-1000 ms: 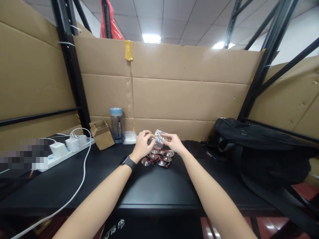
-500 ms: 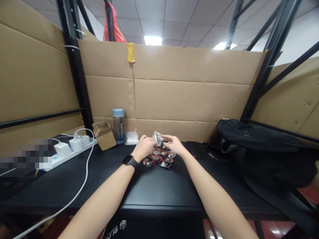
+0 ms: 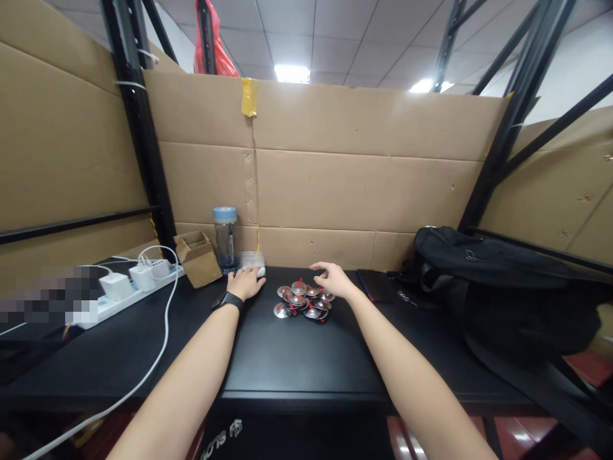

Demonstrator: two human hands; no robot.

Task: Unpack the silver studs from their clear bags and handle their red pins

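Several small silver finger cymbals (image 3: 299, 300) with red loops lie in a loose pile on the black tabletop. To the left of the pile, my left hand (image 3: 245, 283) is open, fingers spread, in front of a clear plastic packet (image 3: 252, 260). I cannot tell if the fingertips press on that packet. A dark watch (image 3: 227, 300) is on the left wrist. My right hand (image 3: 332, 279) hovers by the pile's back right side, thumb and forefinger apart, with nothing seen between them; its other fingers are partly hidden.
A bottle with a blue lid (image 3: 225, 239) and an opened cardboard box (image 3: 197, 259) stand at the back left, near a white power strip (image 3: 108, 306) with cables. A black bag (image 3: 507, 300) fills the right side. A cardboard wall (image 3: 335, 166) closes off the back.
My left hand has moved left, from above the cymbals to the clear packet. The crumpled clear plastic it pinched no longer shows over the pile. My right hand has hardly moved.
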